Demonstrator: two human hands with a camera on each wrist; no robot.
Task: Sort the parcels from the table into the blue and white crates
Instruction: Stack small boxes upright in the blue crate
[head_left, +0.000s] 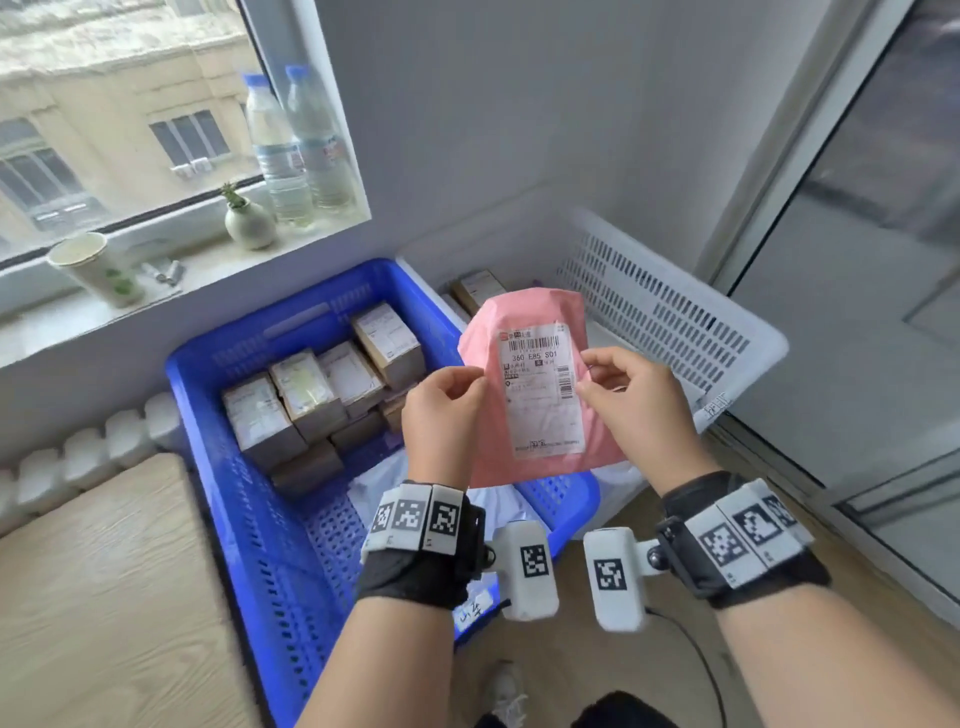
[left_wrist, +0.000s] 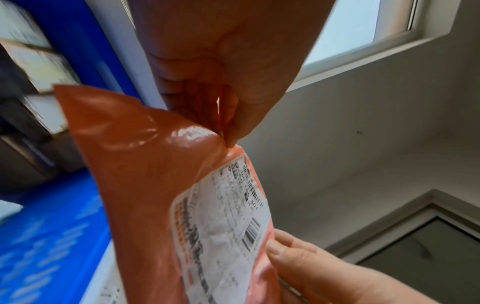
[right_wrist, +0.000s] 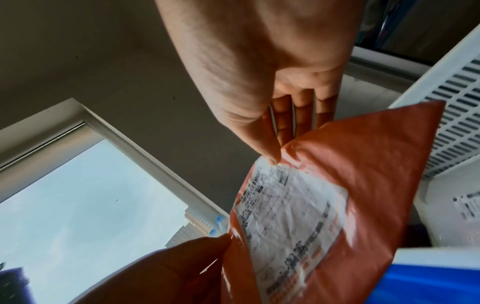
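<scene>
Both grips pinch a pink parcel (head_left: 540, 384) upright by its side edges, left hand (head_left: 441, 415) and right hand (head_left: 634, 400), above the blue crate (head_left: 249, 519) and white crate (head_left: 675, 322).

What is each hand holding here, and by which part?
Both hold the pink parcel: left hand pinches its left edge, right hand its right edge beside the label.

Glossy pink plastic mailer (head_left: 524, 332) with crinkled paper label (head_left: 540, 395), perforated plastic blue crate (head_left: 249, 519), matt cardboard boxes (head_left: 306, 400)
</scene>
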